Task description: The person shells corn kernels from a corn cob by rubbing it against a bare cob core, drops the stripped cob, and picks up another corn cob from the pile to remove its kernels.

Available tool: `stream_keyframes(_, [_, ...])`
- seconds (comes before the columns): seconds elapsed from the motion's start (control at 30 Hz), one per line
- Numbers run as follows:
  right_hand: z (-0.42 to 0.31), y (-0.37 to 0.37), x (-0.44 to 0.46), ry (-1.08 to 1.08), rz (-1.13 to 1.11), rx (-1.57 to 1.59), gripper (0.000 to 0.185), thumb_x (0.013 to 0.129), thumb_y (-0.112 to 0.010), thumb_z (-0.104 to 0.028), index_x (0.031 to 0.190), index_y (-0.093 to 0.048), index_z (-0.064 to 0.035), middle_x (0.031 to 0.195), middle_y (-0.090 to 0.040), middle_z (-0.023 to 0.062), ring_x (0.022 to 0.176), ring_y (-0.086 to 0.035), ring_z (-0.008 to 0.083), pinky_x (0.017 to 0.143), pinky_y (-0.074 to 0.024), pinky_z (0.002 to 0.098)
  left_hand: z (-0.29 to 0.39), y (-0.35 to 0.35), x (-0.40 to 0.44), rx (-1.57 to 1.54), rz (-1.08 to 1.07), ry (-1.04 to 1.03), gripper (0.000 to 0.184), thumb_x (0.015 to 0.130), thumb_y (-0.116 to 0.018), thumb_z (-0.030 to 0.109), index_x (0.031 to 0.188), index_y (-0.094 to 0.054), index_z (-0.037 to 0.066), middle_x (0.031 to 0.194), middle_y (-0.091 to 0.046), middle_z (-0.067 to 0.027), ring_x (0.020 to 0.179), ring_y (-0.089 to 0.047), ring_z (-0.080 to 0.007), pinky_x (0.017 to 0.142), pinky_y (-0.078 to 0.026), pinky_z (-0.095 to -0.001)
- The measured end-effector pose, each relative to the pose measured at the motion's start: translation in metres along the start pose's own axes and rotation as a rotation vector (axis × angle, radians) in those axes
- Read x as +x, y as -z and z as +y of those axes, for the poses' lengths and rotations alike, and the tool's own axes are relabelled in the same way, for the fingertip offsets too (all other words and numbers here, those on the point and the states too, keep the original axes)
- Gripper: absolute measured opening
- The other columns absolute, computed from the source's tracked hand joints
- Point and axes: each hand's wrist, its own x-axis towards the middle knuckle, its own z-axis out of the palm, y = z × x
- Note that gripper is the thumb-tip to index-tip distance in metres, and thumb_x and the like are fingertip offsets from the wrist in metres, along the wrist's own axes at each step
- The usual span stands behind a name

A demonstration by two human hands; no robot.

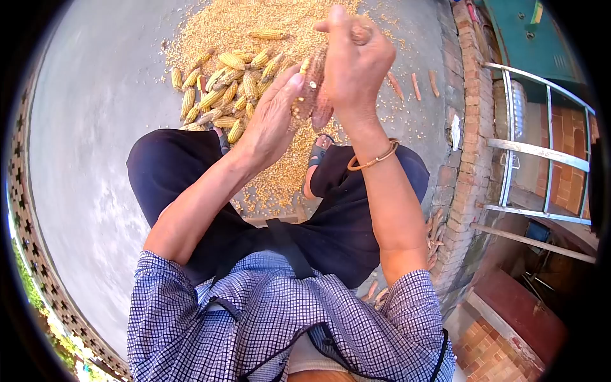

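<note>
My left hand (270, 121) is closed around a mostly stripped corn cob (309, 89), its thumb along the side. A few pale yellow kernels still cling to this reddish cob. My right hand (359, 73) is curled into a grip on a second, bare reddish cob (323, 113), whose lower end pokes out below the palm. The two cobs press side by side between my hands; my right fingers hide part of them. Beyond my left hand lies a pile of yellow ears of corn (229, 89), kernels still on.
Loose kernels (216, 32) spread over the grey concrete floor (95, 146) and between my sandalled feet. Stripped cobs (415, 86) lie to the right, beside a low brick edge (468, 127). A metal ladder-like frame (541, 151) and a green cabinet (528, 38) stand farther right.
</note>
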Motion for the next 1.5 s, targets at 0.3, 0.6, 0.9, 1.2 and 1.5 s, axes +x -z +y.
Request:
stream_keyframes(0.3, [-0.017, 0.014, -0.009, -0.230, -0.118, 0.401, 0.035, 0.100, -0.055, -0.026, 0.090, -0.070, 0.0052, 0.098, -0.072, 0.0182, 0.097, -0.069, 0.0236, 0.094, -0.0502, 0.0360, 0.021, 0.024, 0.016, -0.282, -0.234, 0.105, 0.038, 0.108, -0.029, 0.030, 0.126, -0.049, 0.004, 0.106, -0.060, -0.0128, 0.100, -0.060, -0.0213, 0.102, -0.047, -0.0428])
stream_keyframes(0.6, [-0.005, -0.025, -0.040, 0.291, -0.126, -0.178, 0.025, 0.094, -0.063, -0.022, 0.092, -0.071, 0.0022, 0.093, -0.073, 0.0143, 0.103, -0.065, 0.0209, 0.095, -0.0469, 0.0327, 0.006, 0.003, -0.001, -0.151, -0.072, 0.092, 0.041, 0.107, -0.038, 0.032, 0.139, -0.043, 0.007, 0.133, -0.053, -0.0093, 0.122, -0.054, -0.0199, 0.099, -0.049, -0.0376])
stream_keyframes(0.9, [0.011, 0.028, 0.023, -0.449, -0.027, 0.701, 0.042, 0.102, -0.049, -0.032, 0.097, -0.064, 0.0063, 0.103, -0.069, 0.0224, 0.100, -0.067, 0.0274, 0.097, -0.0513, 0.0359, 0.013, 0.007, 0.006, -0.102, -0.195, 0.149, 0.033, 0.107, -0.033, 0.031, 0.117, -0.050, 0.005, 0.086, -0.055, -0.0084, 0.071, -0.053, -0.0133, 0.066, -0.046, -0.0295])
stream_keyframes(1.2, [-0.003, 0.019, -0.010, -0.434, -0.347, 0.690, 0.051, 0.105, -0.041, -0.039, 0.118, -0.058, 0.0076, 0.118, -0.063, 0.0194, 0.111, -0.061, 0.0233, 0.097, -0.0494, 0.0359, 0.035, 0.016, 0.007, -0.212, -0.209, 0.273, 0.037, 0.107, -0.024, 0.032, 0.112, -0.049, 0.004, 0.072, -0.050, -0.0049, 0.045, -0.038, -0.0065, 0.040, -0.031, -0.0201])
stream_keyframes(1.5, [-0.005, 0.003, -0.023, -0.464, -0.237, 0.750, 0.041, 0.103, -0.046, -0.032, 0.117, -0.057, 0.0056, 0.108, -0.065, 0.0179, 0.098, -0.066, 0.0246, 0.091, -0.0515, 0.0367, 0.026, 0.008, 0.001, 0.419, -0.103, -0.085, 0.041, 0.105, -0.038, 0.037, 0.119, -0.054, 0.002, 0.079, -0.056, -0.0006, 0.066, -0.050, -0.0048, 0.046, -0.036, -0.0192])
